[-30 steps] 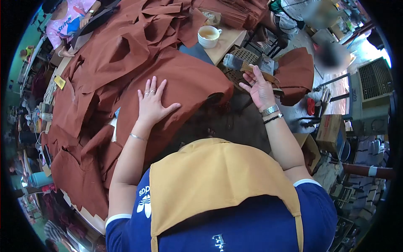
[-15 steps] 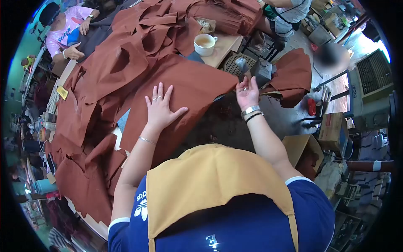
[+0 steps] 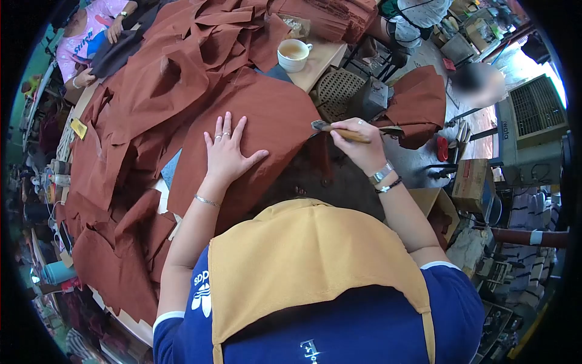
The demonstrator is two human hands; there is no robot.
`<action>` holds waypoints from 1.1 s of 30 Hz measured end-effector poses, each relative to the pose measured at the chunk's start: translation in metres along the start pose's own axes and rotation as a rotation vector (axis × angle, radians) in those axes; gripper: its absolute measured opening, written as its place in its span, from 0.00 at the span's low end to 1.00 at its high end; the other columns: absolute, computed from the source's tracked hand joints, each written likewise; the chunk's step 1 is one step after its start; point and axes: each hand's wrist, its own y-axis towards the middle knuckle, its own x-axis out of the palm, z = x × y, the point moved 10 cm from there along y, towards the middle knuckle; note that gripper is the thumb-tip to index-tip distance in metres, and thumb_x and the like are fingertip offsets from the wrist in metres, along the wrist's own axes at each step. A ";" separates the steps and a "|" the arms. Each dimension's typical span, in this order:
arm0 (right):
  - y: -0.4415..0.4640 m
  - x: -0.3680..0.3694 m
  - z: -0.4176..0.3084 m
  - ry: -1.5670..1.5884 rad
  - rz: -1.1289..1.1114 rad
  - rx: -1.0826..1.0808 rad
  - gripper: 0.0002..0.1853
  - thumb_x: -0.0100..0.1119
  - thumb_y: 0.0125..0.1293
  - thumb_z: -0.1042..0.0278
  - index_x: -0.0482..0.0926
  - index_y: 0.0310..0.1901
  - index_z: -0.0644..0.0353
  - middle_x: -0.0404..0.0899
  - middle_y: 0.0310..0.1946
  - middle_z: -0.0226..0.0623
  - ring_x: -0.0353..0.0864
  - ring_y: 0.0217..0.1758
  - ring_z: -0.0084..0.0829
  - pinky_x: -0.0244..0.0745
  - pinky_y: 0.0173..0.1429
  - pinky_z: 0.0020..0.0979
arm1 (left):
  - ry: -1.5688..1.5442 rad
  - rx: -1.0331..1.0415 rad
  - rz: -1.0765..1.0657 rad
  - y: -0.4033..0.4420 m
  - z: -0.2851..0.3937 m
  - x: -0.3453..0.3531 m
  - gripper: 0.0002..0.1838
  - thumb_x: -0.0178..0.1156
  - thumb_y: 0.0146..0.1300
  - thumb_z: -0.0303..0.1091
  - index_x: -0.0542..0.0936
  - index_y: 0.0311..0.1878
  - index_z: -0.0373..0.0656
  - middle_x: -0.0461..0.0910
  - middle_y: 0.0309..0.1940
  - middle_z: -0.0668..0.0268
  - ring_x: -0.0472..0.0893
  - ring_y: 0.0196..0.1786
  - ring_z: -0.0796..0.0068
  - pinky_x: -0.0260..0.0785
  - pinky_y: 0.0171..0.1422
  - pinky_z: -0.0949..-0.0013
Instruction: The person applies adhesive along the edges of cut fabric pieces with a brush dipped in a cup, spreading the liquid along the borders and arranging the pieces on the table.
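My left hand [image 3: 225, 153] lies flat, fingers spread, on a large reddish-brown sheet of material [image 3: 267, 106] that looks like fabric or leather. In my right hand [image 3: 364, 145] is a brush [image 3: 353, 135] with a wooden handle, gripped between thumb and fingers. Its greyish tip points left, at the right edge of the sheet; whether it touches is unclear. Just beyond that hand stands a grey metal container [image 3: 371, 99], beside a perforated basket-like surface [image 3: 341, 91].
Heaped reddish-brown pieces [image 3: 139, 121] cover the table's left and far side. A white cup of light-brown drink [image 3: 293, 56] stands near the far table corner. At the upper left another person [image 3: 91, 42] handles dark cloth. A cardboard box [image 3: 476, 185] is to the right.
The brush, earlier upright at my right fingertips near the metal container, now lies lower and points left over the sheet's edge. My right hand has turned and closed around its handle.
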 end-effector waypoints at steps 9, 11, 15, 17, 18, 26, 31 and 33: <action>0.013 -0.014 -0.009 -0.090 -0.071 0.022 0.06 0.70 0.56 0.72 0.87 0.36 0.61 0.85 0.31 0.42 0.86 0.36 0.39 0.81 0.43 0.34 | 0.009 0.009 -0.010 0.002 0.000 0.003 0.57 0.59 0.52 0.79 0.62 0.79 0.53 0.49 0.82 0.51 0.48 0.83 0.48 0.39 0.79 0.28; 0.019 0.011 -0.012 0.039 -0.121 -0.025 0.07 0.71 0.56 0.71 0.87 0.37 0.60 0.86 0.32 0.43 0.87 0.37 0.39 0.81 0.44 0.34 | 0.010 0.017 -0.018 0.006 0.001 0.003 0.57 0.59 0.52 0.79 0.62 0.79 0.53 0.49 0.82 0.51 0.47 0.83 0.48 0.39 0.79 0.29; 0.015 -0.002 0.001 -0.153 -0.211 -0.042 0.08 0.69 0.54 0.71 0.86 0.36 0.62 0.85 0.29 0.44 0.87 0.34 0.40 0.82 0.42 0.34 | 0.021 0.067 -0.025 0.018 0.002 0.004 0.56 0.60 0.52 0.78 0.61 0.79 0.55 0.49 0.82 0.53 0.47 0.84 0.49 0.39 0.79 0.28; 0.020 -0.020 0.007 -0.217 -0.190 0.039 0.07 0.69 0.54 0.71 0.86 0.35 0.62 0.85 0.29 0.44 0.87 0.34 0.39 0.82 0.42 0.34 | 0.028 0.108 -0.021 0.026 0.002 0.007 0.56 0.60 0.52 0.78 0.61 0.79 0.55 0.49 0.82 0.54 0.47 0.84 0.49 0.39 0.79 0.28; 0.022 -0.016 -0.001 -0.129 -0.173 -0.014 0.07 0.69 0.54 0.71 0.86 0.35 0.62 0.85 0.29 0.44 0.87 0.34 0.39 0.81 0.42 0.33 | 0.034 0.134 -0.026 0.031 0.002 0.009 0.56 0.59 0.52 0.79 0.61 0.79 0.55 0.49 0.82 0.53 0.47 0.84 0.49 0.38 0.79 0.28; 0.024 -0.014 0.010 -0.261 -0.254 -0.047 0.07 0.69 0.54 0.71 0.87 0.35 0.60 0.85 0.29 0.41 0.86 0.34 0.36 0.80 0.42 0.33 | 0.030 0.283 -0.082 0.074 0.013 0.015 0.57 0.59 0.51 0.80 0.60 0.80 0.58 0.49 0.82 0.53 0.47 0.84 0.50 0.39 0.80 0.30; 0.017 0.030 -0.022 0.142 -0.266 -0.109 0.08 0.70 0.54 0.73 0.86 0.37 0.59 0.85 0.31 0.41 0.86 0.35 0.36 0.80 0.42 0.34 | 0.038 0.391 -0.058 0.097 0.019 0.022 0.56 0.57 0.52 0.81 0.61 0.79 0.58 0.50 0.81 0.52 0.48 0.83 0.49 0.40 0.81 0.31; 0.016 0.021 -0.016 0.026 -0.276 -0.100 0.07 0.70 0.54 0.72 0.86 0.36 0.60 0.85 0.31 0.41 0.86 0.34 0.37 0.80 0.42 0.34 | 0.046 0.429 -0.058 0.103 0.024 0.022 0.56 0.56 0.51 0.82 0.61 0.79 0.58 0.51 0.81 0.53 0.49 0.83 0.49 0.42 0.80 0.31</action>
